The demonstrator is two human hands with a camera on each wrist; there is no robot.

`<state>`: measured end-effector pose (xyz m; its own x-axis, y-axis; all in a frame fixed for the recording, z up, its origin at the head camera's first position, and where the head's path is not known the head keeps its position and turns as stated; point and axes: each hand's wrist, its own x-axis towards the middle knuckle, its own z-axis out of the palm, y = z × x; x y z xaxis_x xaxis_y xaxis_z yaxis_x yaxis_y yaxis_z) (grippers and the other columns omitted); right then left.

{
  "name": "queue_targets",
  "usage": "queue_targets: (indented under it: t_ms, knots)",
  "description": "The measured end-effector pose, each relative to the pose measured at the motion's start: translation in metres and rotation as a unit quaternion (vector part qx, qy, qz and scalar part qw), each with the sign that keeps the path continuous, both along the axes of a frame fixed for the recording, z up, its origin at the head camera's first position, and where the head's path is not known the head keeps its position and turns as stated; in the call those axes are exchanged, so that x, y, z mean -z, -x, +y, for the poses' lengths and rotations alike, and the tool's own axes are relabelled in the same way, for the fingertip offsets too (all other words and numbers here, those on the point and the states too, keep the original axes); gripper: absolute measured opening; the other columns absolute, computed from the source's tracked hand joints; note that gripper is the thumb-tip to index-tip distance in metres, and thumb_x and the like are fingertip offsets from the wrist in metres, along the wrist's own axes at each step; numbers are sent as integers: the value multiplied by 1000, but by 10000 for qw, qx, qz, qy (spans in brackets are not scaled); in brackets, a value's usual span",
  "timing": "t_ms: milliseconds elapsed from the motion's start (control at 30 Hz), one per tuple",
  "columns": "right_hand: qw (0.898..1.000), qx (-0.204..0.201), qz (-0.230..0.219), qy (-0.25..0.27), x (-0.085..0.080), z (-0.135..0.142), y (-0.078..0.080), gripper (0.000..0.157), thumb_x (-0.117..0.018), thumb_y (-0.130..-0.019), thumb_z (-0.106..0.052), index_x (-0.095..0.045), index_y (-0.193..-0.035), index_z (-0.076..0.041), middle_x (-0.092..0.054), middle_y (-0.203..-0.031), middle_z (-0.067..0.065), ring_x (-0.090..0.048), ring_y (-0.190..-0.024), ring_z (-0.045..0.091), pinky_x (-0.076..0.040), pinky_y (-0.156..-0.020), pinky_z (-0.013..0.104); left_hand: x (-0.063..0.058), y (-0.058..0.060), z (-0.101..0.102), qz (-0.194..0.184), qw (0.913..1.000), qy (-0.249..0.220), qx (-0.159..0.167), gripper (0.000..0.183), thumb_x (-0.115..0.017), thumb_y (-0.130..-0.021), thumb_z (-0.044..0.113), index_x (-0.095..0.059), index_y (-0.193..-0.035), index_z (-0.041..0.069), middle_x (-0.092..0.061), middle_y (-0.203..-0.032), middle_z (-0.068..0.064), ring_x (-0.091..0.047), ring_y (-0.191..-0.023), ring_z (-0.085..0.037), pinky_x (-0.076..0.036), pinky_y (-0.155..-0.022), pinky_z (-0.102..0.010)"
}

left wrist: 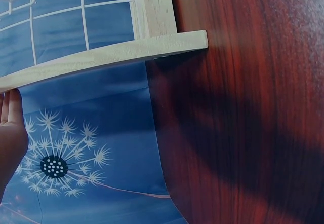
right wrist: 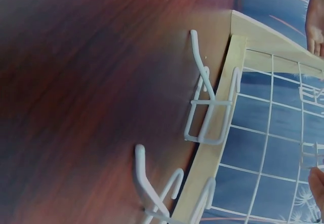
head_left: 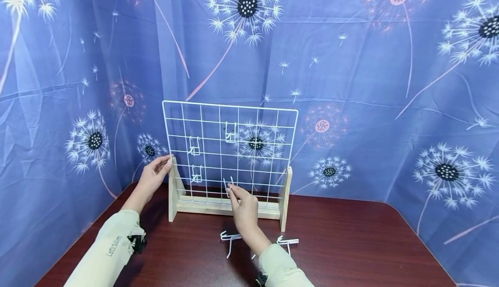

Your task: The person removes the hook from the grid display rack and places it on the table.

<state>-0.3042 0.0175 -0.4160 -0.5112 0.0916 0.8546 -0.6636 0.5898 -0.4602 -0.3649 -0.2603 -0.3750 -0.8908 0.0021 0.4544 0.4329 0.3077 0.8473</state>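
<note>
A white wire grid panel (head_left: 210, 153) stands upright in a wooden stand (head_left: 226, 209). My right hand (head_left: 244, 209) pinches a white wire hook (head_left: 225, 183) between thumb and fingertips, in front of the grid's lower middle. Its fingers cover part of the hook, so whether it touches the grid I cannot tell. My left hand (head_left: 153, 176) touches the top of the stand's left post (head_left: 173, 191); in the left wrist view, its straight fingers (left wrist: 15, 107) rest against the post's outer side. Hanging on the grid are an upper hook (head_left: 230, 137), a left hook (head_left: 194, 149) and a lower hook (head_left: 196, 177).
On the dark red table (head_left: 351, 243), a loose white hook (head_left: 231, 237) lies before the stand, with another hook (head_left: 287, 240) to its right. A white tip (head_left: 253, 256) shows beside my right wrist. Blue dandelion-print cloth (head_left: 331, 62) hangs behind and along both sides.
</note>
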Motion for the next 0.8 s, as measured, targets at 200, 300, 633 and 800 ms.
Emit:
queue_targets:
  t_ms: [200, 300, 633, 800]
  knots:
    - [9989, -142, 377, -223, -4, 1, -4, 15, -75, -82, -6, -76, -96, -2, -74, -90, 9, -71, -80, 18, -57, -70, 28, 0, -1, 0, 53, 10000, 0, -26, 52, -50, -102, 25, -42, -139, -10, -47, -137, -29, -46, -101, 14, -37, -88, -2]
    - [9981, -240, 490, -295, -5, 2, -5, 15, -75, -81, -5, -76, -96, -2, -74, -90, 9, -71, -81, 19, -57, -72, 28, 0, -2, 0, 90, 10000, 4, -38, 50, -49, -102, 24, -42, -138, -10, -48, -136, -30, -46, -100, 13, -37, -87, -2]
    - [9959, -477, 502, -575, -8, 4, -11, 15, -75, -82, -5, -77, -97, -4, -74, -92, 7, -71, -85, 17, -56, -77, 23, 0, -1, 2, 152, 9999, -74, -7, 45, -49, -102, 16, -44, -138, -9, -49, -134, -30, -46, -95, 17, -39, -86, -3]
    - [9932, -592, 622, -783, -10, 3, -14, 15, -75, -82, -5, -76, -98, -5, -74, -94, 5, -70, -88, 16, -55, -79, 21, 0, -1, 2, 134, 9999, -85, 9, 46, -50, -102, 18, -43, -138, -10, -48, -135, -30, -46, -96, 17, -38, -86, -3]
